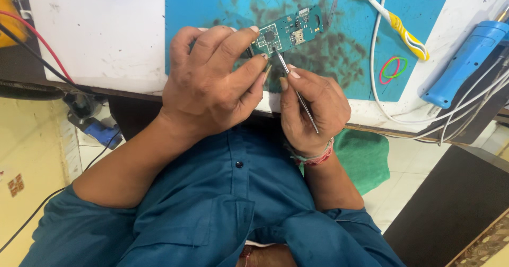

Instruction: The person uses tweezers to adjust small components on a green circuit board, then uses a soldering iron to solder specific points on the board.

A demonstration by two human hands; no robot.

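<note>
My left hand [212, 81] pinches the near end of a small green circuit board [289, 32] and holds it just above the stained blue work mat [212, 2]. My right hand [313, 108] grips thin metal tweezers [297, 89] like a pen. Their tip touches the board's lower edge beside a dark chip. Both hands hover at the near edge of the white table [101, 28].
A white and yellow toothbrush [395, 20] and a slim metal blade [332, 4] lie on the mat. Coloured rubber bands [392, 68] sit at its right edge. A blue-handled tool [466, 60] and white cables [450, 116] lie at the right. Red and black wires [45, 52] cross the left.
</note>
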